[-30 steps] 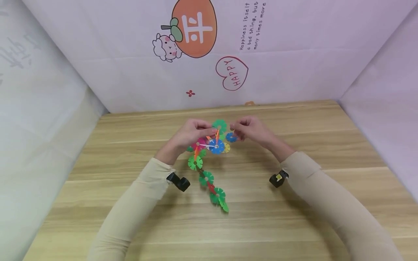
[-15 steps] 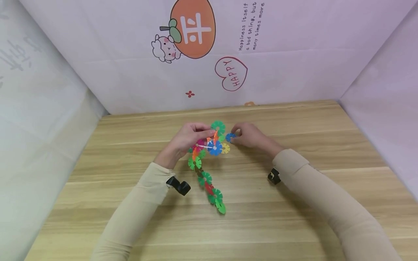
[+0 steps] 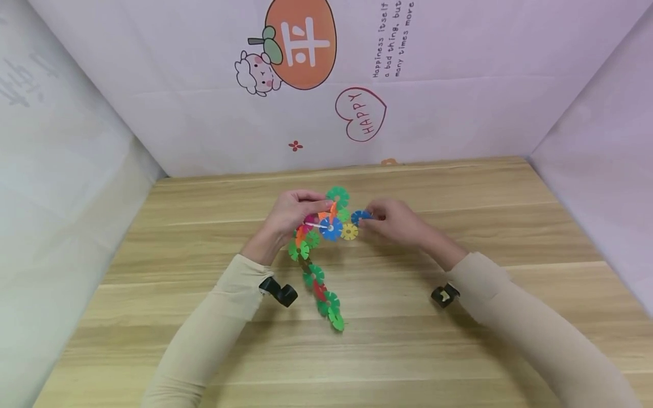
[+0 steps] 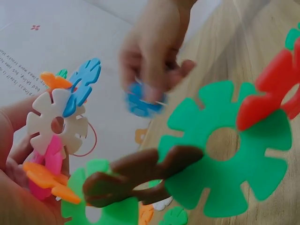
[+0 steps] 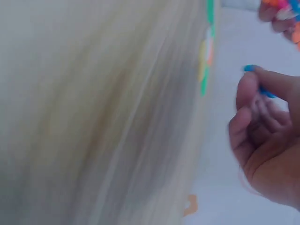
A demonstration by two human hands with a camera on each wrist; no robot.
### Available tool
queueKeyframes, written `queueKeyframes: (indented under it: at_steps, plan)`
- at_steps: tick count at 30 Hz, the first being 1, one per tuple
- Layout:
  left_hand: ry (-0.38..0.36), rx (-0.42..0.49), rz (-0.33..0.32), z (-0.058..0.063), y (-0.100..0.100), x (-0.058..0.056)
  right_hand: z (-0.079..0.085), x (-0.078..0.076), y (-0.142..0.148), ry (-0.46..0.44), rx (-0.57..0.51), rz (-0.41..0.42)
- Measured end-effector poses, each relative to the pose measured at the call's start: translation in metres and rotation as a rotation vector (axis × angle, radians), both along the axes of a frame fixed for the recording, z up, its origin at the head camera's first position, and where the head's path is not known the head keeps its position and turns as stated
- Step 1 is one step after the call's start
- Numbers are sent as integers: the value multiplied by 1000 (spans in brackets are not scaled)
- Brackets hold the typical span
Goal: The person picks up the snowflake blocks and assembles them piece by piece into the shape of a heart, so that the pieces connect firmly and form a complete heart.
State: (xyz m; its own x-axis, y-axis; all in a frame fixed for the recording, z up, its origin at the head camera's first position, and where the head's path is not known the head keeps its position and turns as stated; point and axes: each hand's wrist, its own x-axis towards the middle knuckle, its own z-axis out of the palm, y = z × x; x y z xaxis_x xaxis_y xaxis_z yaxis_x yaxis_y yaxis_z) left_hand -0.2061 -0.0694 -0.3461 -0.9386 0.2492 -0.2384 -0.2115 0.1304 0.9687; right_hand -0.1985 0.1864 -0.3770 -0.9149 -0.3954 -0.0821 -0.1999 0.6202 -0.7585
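From above and well back of the blue disc (image 3: 360,217) in my right hand (image 3: 395,222), my head camera is looking forward and down. My left wrist camera (image 3: 287,294) is facing that disc from nearer, my right wrist camera (image 3: 441,296) is looking toward it, tilted sideways, from close by, and all three are sharing it.

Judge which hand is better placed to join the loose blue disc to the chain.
Likely the right hand: it pinches the blue disc, apart from the chain, which the left hand grips.
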Motion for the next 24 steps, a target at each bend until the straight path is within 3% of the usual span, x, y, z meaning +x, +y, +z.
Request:
queueKeyframes:
  at_steps: [4, 7, 12, 24]
  plan:
    - [11, -22, 29, 2, 0, 0, 10, 15, -5, 111, -176, -66]
    - [27, -33, 29, 4, 1, 0, 16, 22, -9, 203, -238, -105]
    - [35, -32, 16, 6, 2, -1, 17, 24, -12, 317, -260, -111]
    - [58, -42, 15, 7, -5, 0, 12, 27, -19, 480, -234, -54]
